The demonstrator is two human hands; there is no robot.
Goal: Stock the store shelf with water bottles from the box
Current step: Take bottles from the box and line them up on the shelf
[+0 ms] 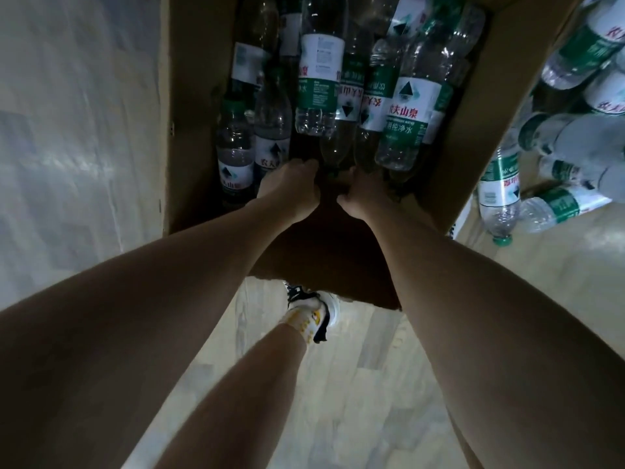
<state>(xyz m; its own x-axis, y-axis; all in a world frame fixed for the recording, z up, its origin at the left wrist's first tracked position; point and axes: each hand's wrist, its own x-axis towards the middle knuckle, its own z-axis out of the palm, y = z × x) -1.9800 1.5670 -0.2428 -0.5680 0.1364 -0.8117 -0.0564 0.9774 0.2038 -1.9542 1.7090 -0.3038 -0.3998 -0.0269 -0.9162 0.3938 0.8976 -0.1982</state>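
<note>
Hands reach down together into an open cardboard box (189, 106) that stands on a pale wood-pattern floor (389, 384). The left hand (291, 189) has its fingers curled downward at the near end of the bottle pile, its knuckles just beside a bottle with a white and green label (272, 137); whether this grip is grasping a bottle or only resting among them cannot be told, since the fingertips are hidden in shadow. The right hand (363, 194) lies just beside the left one, fingers curled down toward the necks of the clear bottles right ahead of it, thumb sticking out to the side; what this grip holds, if anything, is likewise hidden in the dark. Beyond both grips the box is filled with water bottles (321, 79) lying on their sides, heaped over each other, labels green and white with red characters, some pointing caps toward the hands and some away. Farther off to the right of the right hand, outside the box wall, more water bottles of the same kind (500, 191) lie in a loose heap on the floor, one with its green cap (502, 239) pointing toward the person. Below the forearms a leg and a foot in a white sock and shoe (313, 311) stand on the floor near the box's near flap (324, 258).
</note>
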